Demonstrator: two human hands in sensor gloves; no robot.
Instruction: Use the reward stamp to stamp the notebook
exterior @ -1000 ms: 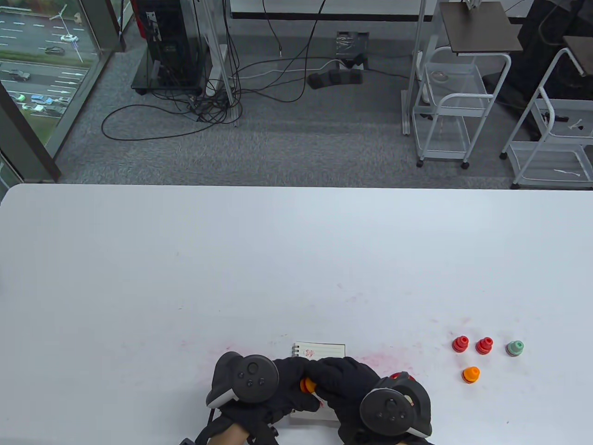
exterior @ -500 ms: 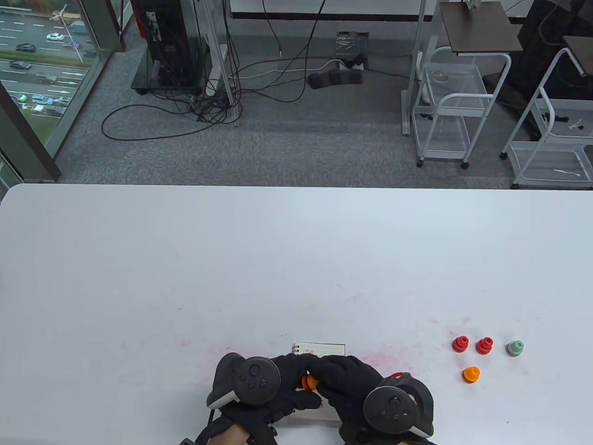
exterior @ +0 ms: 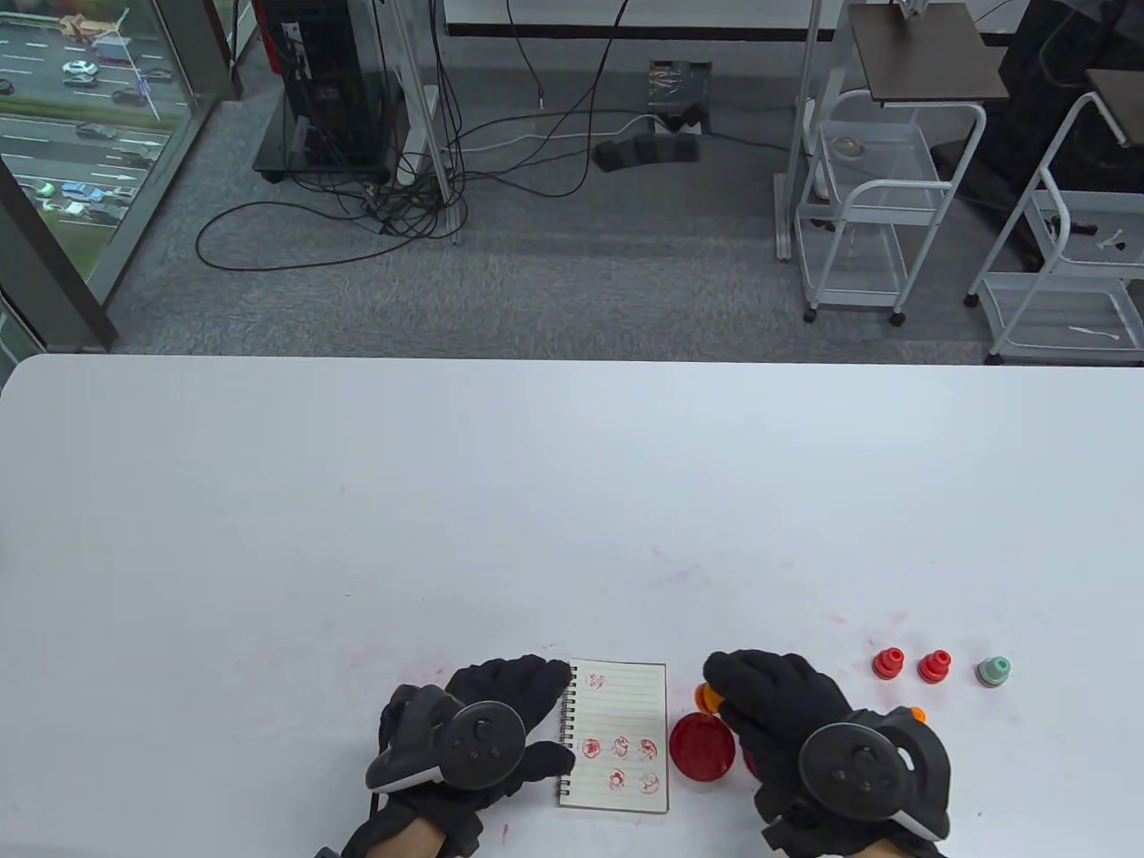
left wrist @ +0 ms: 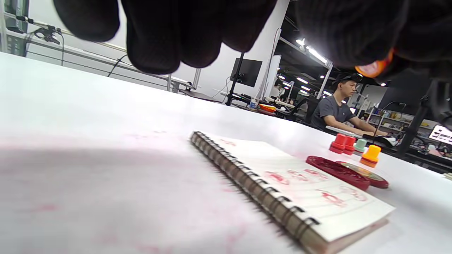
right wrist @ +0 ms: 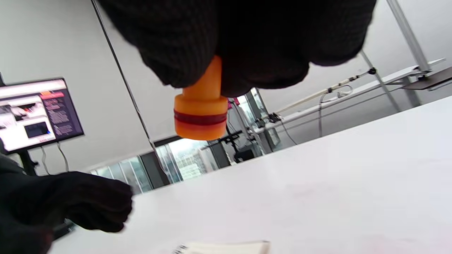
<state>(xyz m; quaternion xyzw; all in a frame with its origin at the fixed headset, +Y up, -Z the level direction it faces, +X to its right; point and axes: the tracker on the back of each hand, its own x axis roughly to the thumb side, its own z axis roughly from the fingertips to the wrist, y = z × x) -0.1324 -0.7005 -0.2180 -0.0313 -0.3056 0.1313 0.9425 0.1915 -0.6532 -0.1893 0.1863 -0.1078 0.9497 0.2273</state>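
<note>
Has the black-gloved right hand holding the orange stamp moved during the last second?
Yes. The right hand carried the orange stamp rightward off the spiral notebook, toward the red stamps.

No legible text, labels, brands or numbers are showing. The notebook is carrying red stamp marks, too small to read as words. Behind the notebook in the right wrist view, a monitor is displaying text too blurred to read.
</note>
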